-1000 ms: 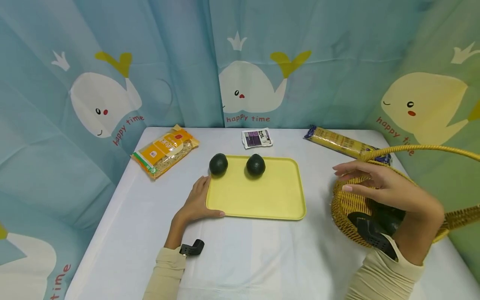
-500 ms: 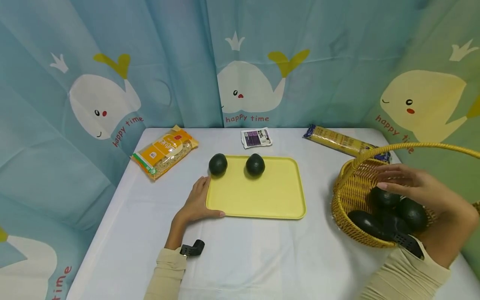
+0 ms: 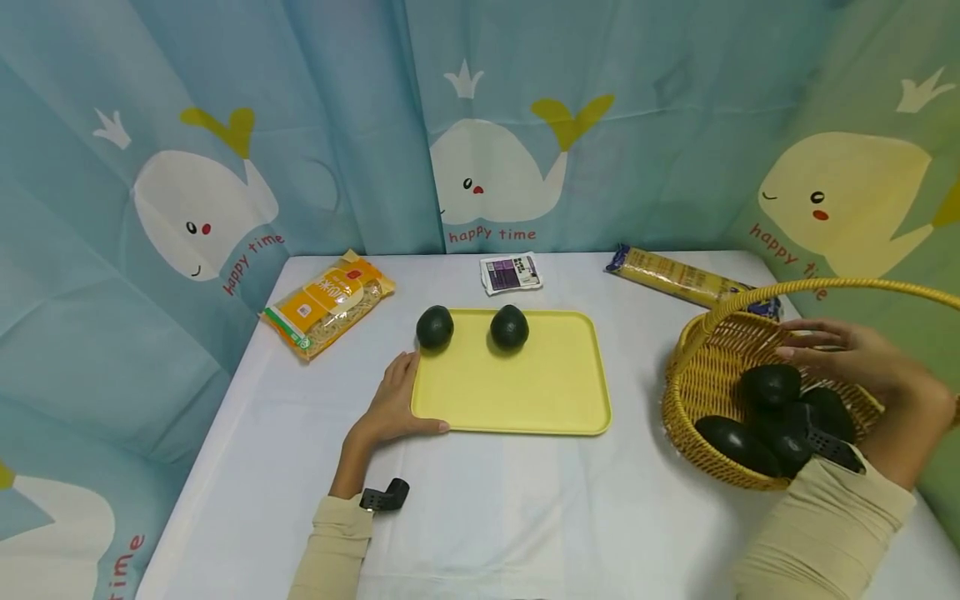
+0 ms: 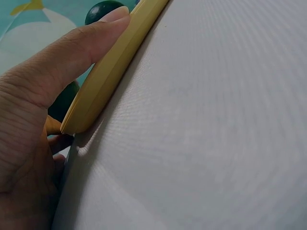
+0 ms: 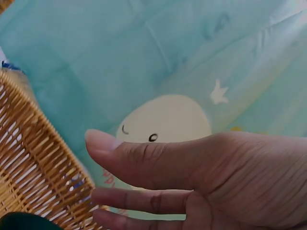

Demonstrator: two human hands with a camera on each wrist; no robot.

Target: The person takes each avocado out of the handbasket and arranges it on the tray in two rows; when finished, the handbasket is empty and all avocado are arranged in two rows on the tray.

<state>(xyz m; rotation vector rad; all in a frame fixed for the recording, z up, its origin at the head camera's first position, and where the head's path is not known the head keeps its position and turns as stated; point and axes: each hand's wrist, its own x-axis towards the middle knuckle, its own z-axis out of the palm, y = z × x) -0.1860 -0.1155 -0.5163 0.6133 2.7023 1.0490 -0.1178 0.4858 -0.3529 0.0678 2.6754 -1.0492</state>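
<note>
Tray, yellow and rectangular, lies flat on the white-covered table in front of the person. Left hand grips the tray at its near left corner: the thumb lies along the near edge and the fingers bear against the left side, with the hand spread only as far as the corner requires. Two dark green avocados are located at the far side of the tray: the first avocado sits at the far left corner, just beyond the left fingertips; the second avocado sits to its right, near the far edge. Right hand is positioned over the wicker basket, fingers slightly bent and parted from the thumb; it holds nothing. Whether its fingertips touch the basket's far rim cannot be determined. The basket stands to the right of the tray, well apart from it, and contains several dark rounded fruits, partly covered by the right wrist. An arched handle rises above the basket. Along the table's far side are an orange food bag at left, a small purple-and-white packet at centre and a long yellow packet at right.
</note>
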